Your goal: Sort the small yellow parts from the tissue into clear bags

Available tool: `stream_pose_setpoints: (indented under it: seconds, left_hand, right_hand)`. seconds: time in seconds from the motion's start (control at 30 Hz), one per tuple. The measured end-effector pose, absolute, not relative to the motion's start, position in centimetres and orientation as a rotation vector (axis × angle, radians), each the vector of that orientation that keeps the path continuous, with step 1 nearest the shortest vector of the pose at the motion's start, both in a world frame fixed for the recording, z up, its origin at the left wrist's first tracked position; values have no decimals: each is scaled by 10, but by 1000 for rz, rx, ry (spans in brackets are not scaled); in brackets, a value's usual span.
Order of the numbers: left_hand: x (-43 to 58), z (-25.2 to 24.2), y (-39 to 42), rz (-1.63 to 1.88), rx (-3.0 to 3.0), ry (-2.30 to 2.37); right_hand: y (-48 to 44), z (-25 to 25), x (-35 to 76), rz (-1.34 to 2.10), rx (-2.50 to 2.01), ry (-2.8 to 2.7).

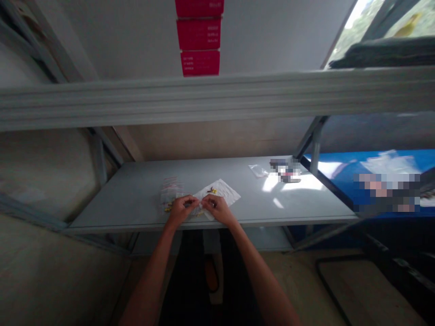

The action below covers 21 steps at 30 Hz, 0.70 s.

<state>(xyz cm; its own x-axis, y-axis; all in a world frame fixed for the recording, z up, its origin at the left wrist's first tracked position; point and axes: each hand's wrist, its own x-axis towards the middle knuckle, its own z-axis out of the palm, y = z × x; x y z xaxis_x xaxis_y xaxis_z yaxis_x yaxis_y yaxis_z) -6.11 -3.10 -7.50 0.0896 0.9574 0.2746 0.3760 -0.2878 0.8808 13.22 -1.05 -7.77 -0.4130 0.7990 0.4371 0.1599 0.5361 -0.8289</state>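
Observation:
My left hand (pixel 181 209) and my right hand (pixel 216 208) meet near the shelf's front edge. Both have their fingers pinched together at what looks like a small clear plastic bag (pixel 196 211), partly hidden by the fingers. Beneath them a white cloth or paper sheet (pixel 231 194) is spread out, with several small yellow and dark pieces (pixel 212 190) on it. Left of my left hand lie clear zip bags (pixel 171 186), with small yellow pieces (pixel 167 209) by their lower end. The pieces are too small to name.
The grey shelf (pixel 118 194) carries a clear bag (pixel 258 170) and a blurred-out item (pixel 287 170) at the right. A thick upper beam (pixel 217 97) crosses in front of me, below red boxes (pixel 200 63). A blue surface (pixel 343 176) with plastic bags (pixel 390 163) stands to the right.

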Motion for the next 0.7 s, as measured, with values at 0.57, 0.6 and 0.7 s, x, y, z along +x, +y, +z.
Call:
stream_pose_setpoints:
  seconds: [0.57, 0.6, 0.7]
  left_hand:
    - [-59, -73, -33, 1155, 1765, 1257]
    - [-59, -72, -33, 1145, 1774, 1246]
    - [-60, -73, -32, 1156, 1761, 1244]
  right_hand:
    - [-10, -80, 135, 915, -785, -1876]
    - [-11, -79, 136, 908, -779, -1887]
    - [-11, -80, 135, 906, -786, -1887]
